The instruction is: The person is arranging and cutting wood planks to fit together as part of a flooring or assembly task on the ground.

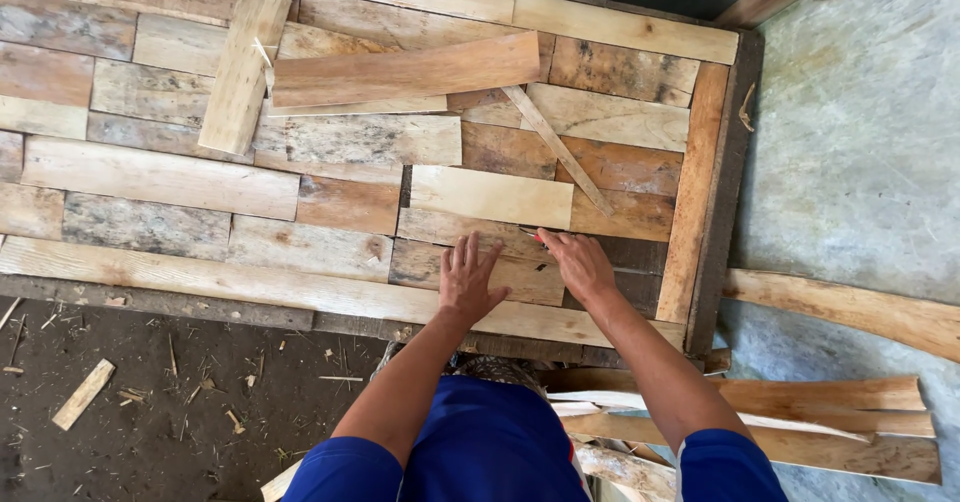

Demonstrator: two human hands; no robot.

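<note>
A panel of patchwork wooden boards (150, 177) lies flat in front of me. My left hand (467, 280) rests palm down, fingers spread, on a pale short board (470, 257) near the panel's front edge. My right hand (577, 264) sits just to its right and pinches a small red pencil-like marker (534, 236) whose tip touches the boards. A pale plank (490, 196) lies just beyond both hands.
Three loose planks (405, 70) lie across the far part of the panel, plus a thin diagonal strip (557, 148). Long offcuts (800, 417) are stacked at the lower right, another (850, 307) on grey concrete. Dirt floor with wood chips (84, 394) lies lower left.
</note>
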